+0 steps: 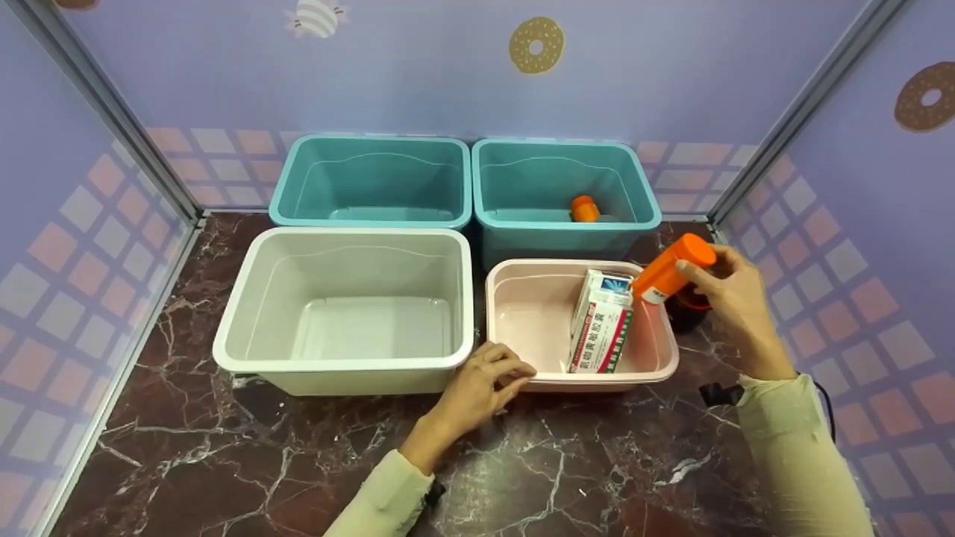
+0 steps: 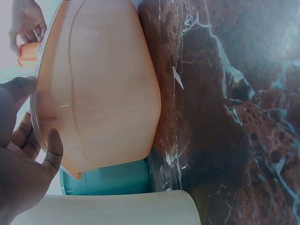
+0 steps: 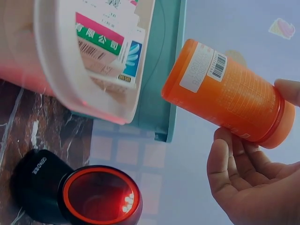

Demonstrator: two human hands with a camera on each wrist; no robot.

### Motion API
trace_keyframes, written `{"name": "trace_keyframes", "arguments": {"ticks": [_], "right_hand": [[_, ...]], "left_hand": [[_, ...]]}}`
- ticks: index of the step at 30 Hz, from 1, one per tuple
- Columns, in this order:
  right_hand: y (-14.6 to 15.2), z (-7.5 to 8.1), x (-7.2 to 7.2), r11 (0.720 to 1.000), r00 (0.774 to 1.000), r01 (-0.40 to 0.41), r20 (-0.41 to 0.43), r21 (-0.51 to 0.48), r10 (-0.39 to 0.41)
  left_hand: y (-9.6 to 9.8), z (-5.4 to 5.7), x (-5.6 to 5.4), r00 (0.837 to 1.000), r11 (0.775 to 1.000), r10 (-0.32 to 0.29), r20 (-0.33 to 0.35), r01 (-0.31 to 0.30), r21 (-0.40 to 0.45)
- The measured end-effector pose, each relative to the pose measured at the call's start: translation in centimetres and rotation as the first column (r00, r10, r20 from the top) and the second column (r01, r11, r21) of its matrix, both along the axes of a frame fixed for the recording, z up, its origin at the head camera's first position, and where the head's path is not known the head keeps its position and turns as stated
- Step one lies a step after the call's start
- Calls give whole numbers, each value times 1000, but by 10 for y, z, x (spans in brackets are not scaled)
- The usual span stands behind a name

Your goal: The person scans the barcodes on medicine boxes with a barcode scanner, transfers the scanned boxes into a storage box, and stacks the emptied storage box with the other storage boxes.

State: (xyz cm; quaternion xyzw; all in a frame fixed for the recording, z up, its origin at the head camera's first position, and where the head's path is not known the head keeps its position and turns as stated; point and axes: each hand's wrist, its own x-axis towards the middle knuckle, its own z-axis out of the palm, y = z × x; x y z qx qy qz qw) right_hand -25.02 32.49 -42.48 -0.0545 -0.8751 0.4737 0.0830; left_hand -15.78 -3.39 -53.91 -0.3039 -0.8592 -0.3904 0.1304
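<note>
My right hand (image 1: 735,302) grips an orange bottle (image 1: 668,272) near its cap and holds it tilted above the right rim of the pink bin (image 1: 537,313). A white label with a barcode shows on the bottle in the right wrist view. Several medicine boxes (image 1: 600,328) lean together inside the pink bin. Beside the bin, under my right hand, stands a black barcode scanner (image 3: 101,194) with a lit red window. My left hand (image 1: 481,380) holds the pink bin's rim at the near left corner, fingers on both sides of the rim (image 2: 37,110).
A large white bin (image 1: 343,365) stands left of the pink one. Behind them are two teal bins, the left one (image 1: 373,224) and the right one (image 1: 571,242); an orange-capped container (image 1: 586,209) lies in the right one. Patterned panels (image 1: 418,74) enclose the dark marbled table (image 1: 298,462).
</note>
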Motion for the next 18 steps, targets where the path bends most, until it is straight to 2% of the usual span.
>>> {"name": "trace_keyframes", "arguments": {"ticks": [8,18], "right_hand": [[12,-3,-2,996,997,73,-17,-50,-74],[27,-11,-3,990,991,134,25,-38,-133]], "left_hand": [[0,0,-1,1000,1000,-8,0,8,1],[0,0,0,1000,1000,-5,5,5,14]]}}
